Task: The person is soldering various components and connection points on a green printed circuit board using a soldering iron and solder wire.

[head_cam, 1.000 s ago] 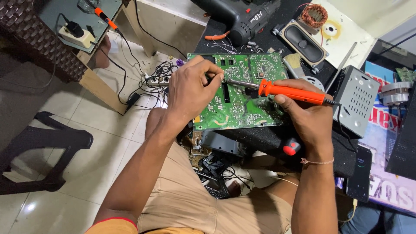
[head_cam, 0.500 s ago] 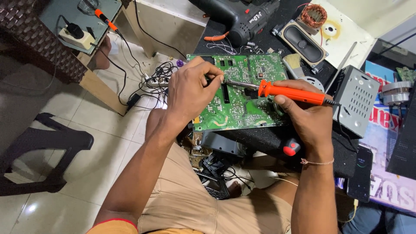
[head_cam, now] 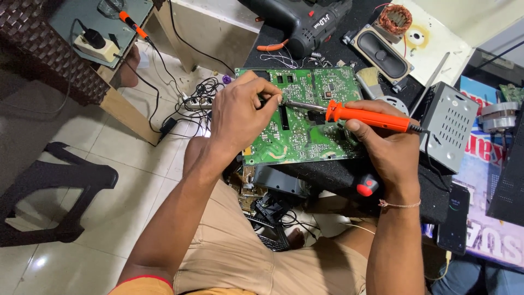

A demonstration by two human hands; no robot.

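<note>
A green circuit board (head_cam: 314,131) lies on the dark workbench in front of me. My right hand (head_cam: 385,150) grips an orange-handled soldering iron (head_cam: 365,116), its metal tip pointing left onto the board. My left hand (head_cam: 240,114) rests on the board's left part, thumb and forefinger pinched close to the iron's tip. What the fingers pinch is too small to tell.
A black power drill (head_cam: 300,22), a flat speaker (head_cam: 382,54), a copper coil (head_cam: 396,19) and a grey metal box (head_cam: 450,128) stand behind and right of the board. A phone (head_cam: 453,218) lies at right. Tangled cables (head_cam: 194,98), a black stool (head_cam: 54,191) occupy the tiled floor.
Both hands stay on the board; the iron's tip and the pinching fingers have shifted only slightly.
</note>
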